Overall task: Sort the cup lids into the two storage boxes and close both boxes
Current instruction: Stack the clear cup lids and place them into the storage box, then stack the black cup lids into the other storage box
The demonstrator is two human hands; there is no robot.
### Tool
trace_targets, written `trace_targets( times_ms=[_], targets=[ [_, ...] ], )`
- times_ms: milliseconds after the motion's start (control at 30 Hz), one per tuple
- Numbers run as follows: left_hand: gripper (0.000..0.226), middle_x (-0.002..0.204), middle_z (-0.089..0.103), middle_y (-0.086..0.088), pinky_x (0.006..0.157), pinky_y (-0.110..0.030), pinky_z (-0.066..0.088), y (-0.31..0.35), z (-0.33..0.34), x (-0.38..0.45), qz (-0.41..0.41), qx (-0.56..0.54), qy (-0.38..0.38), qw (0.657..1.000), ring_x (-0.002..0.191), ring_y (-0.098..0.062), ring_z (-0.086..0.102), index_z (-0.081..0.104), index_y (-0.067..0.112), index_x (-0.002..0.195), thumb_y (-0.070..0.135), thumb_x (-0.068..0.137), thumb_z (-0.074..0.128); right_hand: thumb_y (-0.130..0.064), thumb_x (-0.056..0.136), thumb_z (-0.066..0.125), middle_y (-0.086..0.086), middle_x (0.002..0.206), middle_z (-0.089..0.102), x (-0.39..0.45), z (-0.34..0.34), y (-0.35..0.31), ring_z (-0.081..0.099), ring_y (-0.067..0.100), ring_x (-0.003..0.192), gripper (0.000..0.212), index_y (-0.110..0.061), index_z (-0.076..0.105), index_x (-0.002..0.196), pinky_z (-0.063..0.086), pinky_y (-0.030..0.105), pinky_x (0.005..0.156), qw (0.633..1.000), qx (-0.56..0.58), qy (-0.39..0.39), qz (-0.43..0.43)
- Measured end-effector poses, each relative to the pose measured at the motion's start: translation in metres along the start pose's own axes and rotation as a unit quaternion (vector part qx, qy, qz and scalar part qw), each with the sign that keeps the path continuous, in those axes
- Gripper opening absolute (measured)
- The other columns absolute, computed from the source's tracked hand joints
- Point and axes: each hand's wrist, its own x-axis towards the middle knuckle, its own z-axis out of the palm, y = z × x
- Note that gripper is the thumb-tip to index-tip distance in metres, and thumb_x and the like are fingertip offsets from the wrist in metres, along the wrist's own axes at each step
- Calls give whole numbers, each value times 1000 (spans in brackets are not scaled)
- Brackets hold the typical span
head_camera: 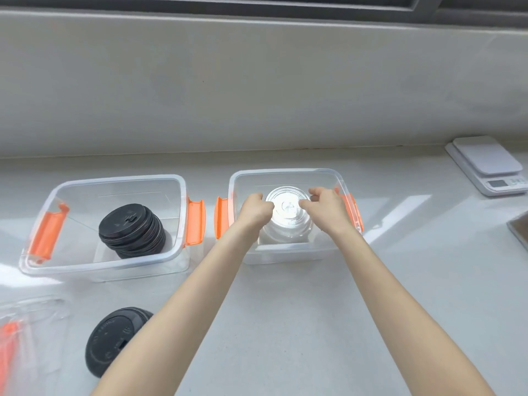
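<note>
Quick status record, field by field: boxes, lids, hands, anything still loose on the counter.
left box: open, holds black lid stack
right box: open, holds clear lid stack
left hand: at clear stack's left edge
right hand: at clear stack's right edge
loose black lids: on counter, near left
box cover: off, counter's left edge
scale: far right
</note>
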Motion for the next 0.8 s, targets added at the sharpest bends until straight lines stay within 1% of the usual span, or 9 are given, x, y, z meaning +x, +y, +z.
trace_targets(
  times_ms=[133,267,367,433,500,600,700,733,800],
  targets=[
    [55,156,25,-8,111,-28,22,4,-9,-15,27,6,-9,1000,143,-23,25,23,5,146,7,92,39,-25,88,51,17,139,46,-4,-6,0,46,27,126,55,-3,37,136,41,34,94,998,-24,-41,34],
    [50,151,35,-11,113,-33,27,7,-26,-45,76,-19,-23,997,138,-22,34,33,7,142,9,93,40,-30,88,50,13,132,50,-17,-8,-10,50,25,112,58,-7,34,139,39,32,88,999,-10,-31,14],
    [35,129,57,-9,104,-34,41,3,-46,-77,127,-76,-26,989,117,-17,55,53,8,127,9,93,42,-27,89,51,9,138,49,-35,-4,-23,46,22,125,51,-10,40,136,35,30,96,996,12,42,-77],
    [27,109,65,-4,95,-31,45,-5,-63,-102,153,-103,-30,982,99,-14,62,60,14,113,10,93,43,-21,89,52,6,133,54,-58,3,-37,49,20,123,41,-10,48,128,37,30,100,982,45,83,-164],
    [23,99,67,0,91,-28,46,-21,-82,-124,169,-115,-26,979,93,-11,64,63,16,107,11,93,45,-16,89,53,3,124,60,-85,15,-49,53,16,115,33,-11,55,121,41,28,97,967,77,81,-228],
    [21,93,70,3,83,-21,49,-59,-112,-148,178,-107,9,978,87,-6,67,66,18,102,9,91,50,-14,89,54,-6,107,63,-123,41,-60,57,8,99,25,-14,61,113,44,16,85,956,117,19,-270],
    [20,93,68,5,73,-5,47,-105,-143,-161,159,-94,77,980,78,10,64,66,19,98,6,88,54,-14,88,55,-14,94,62,-147,76,-60,59,-5,82,20,-15,65,106,43,3,71,953,138,-69,-260],
    [21,98,67,4,74,-5,46,-121,-152,-163,140,-89,105,980,84,8,63,65,18,101,6,87,55,-13,88,55,-15,92,63,-153,89,-58,59,-8,78,19,-14,66,104,43,3,69,954,141,-96,-247],
    [29,113,62,0,88,-14,39,-150,-166,-165,95,-88,149,980,108,-7,58,60,13,115,7,87,55,-13,87,56,-10,94,64,-161,116,-51,60,-3,83,21,-13,65,105,43,7,75,956,149,-152,-202]
  ],
)
